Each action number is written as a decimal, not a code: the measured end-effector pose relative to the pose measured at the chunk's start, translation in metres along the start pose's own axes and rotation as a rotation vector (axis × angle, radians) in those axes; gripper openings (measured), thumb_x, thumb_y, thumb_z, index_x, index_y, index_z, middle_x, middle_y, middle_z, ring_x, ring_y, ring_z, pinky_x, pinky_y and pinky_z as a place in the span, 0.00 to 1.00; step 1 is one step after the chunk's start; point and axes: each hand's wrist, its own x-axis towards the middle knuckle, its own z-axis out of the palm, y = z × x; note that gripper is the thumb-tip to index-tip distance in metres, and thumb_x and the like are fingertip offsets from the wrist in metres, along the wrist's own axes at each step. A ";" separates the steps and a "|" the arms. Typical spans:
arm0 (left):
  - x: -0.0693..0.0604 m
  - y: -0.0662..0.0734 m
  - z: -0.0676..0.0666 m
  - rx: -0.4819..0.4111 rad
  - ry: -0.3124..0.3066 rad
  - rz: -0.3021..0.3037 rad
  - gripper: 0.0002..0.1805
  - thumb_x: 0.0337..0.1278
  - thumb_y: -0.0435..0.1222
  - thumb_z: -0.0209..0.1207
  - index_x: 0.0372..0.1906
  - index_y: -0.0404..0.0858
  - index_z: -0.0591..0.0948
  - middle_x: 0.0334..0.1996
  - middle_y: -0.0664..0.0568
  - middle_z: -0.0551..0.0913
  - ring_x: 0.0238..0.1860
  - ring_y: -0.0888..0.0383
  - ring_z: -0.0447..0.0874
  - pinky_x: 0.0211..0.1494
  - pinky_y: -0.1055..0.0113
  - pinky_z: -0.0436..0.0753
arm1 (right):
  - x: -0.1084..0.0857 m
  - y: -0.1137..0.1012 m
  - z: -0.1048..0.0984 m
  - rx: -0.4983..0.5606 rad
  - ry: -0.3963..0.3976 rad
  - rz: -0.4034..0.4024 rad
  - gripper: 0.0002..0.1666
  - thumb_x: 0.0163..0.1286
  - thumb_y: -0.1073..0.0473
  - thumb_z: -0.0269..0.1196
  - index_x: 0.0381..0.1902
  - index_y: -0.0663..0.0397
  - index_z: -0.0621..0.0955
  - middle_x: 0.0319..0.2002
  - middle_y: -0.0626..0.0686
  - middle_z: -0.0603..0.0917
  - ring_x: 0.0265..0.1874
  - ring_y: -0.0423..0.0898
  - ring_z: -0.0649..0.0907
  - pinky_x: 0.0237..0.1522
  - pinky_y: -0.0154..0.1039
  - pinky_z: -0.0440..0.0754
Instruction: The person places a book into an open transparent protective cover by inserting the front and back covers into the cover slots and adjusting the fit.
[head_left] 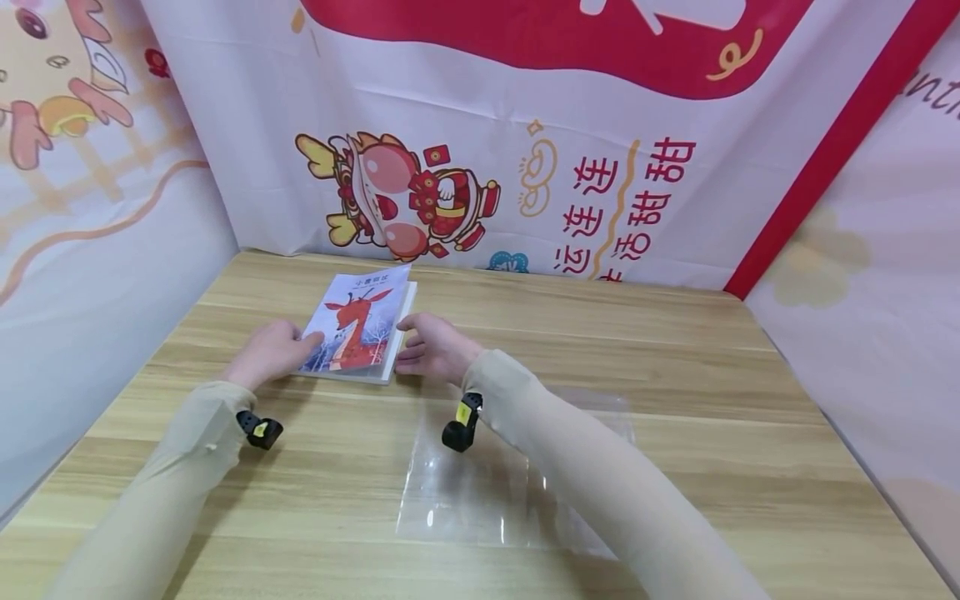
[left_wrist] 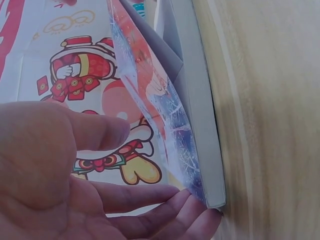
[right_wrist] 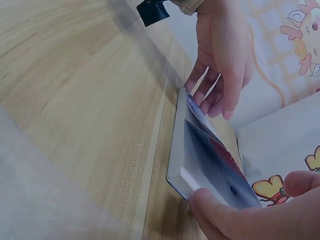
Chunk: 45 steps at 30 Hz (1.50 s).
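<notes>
A book (head_left: 351, 321) with a red deer on its blue cover lies flat toward the back left of the table. Its front cover (left_wrist: 152, 85) stands partly lifted off the white pages (left_wrist: 197, 110) along the right side. My left hand (head_left: 272, 352) is at the book's left edge, fingertips touching it and thumb raised clear of the cover in the left wrist view. At the opposite edge is my right hand (head_left: 441, 346), its fingers loosely bent. In the right wrist view, a fingertip (right_wrist: 204, 197) of that hand touches the book's corner.
A clear plastic sheet or sleeve (head_left: 465, 500) lies on the wooden table (head_left: 720, 417), partly beneath my right forearm. Printed cloths (head_left: 450, 100) hang behind the table and at both sides. Each wrist carries a small black camera (head_left: 459, 433).
</notes>
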 end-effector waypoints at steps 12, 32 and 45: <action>0.000 0.002 0.003 -0.004 -0.027 0.000 0.24 0.71 0.48 0.49 0.34 0.28 0.78 0.21 0.47 0.72 0.22 0.54 0.70 0.25 0.65 0.70 | 0.001 -0.002 0.000 0.047 -0.011 0.016 0.40 0.67 0.62 0.61 0.70 0.73 0.58 0.61 0.73 0.68 0.62 0.67 0.71 0.63 0.55 0.70; -0.002 0.003 0.005 -0.034 -0.047 -0.033 0.22 0.67 0.47 0.55 0.35 0.29 0.76 0.24 0.46 0.73 0.23 0.54 0.70 0.25 0.64 0.71 | 0.003 0.003 0.007 0.044 0.089 -0.032 0.39 0.61 0.63 0.63 0.67 0.74 0.63 0.59 0.72 0.69 0.58 0.67 0.73 0.60 0.54 0.74; -0.001 0.007 0.003 -0.061 -0.070 -0.071 0.24 0.70 0.49 0.51 0.38 0.28 0.77 0.24 0.46 0.72 0.25 0.53 0.70 0.27 0.63 0.71 | 0.005 0.009 0.009 0.087 0.146 -0.062 0.41 0.58 0.64 0.63 0.68 0.73 0.63 0.63 0.70 0.68 0.58 0.65 0.73 0.60 0.54 0.73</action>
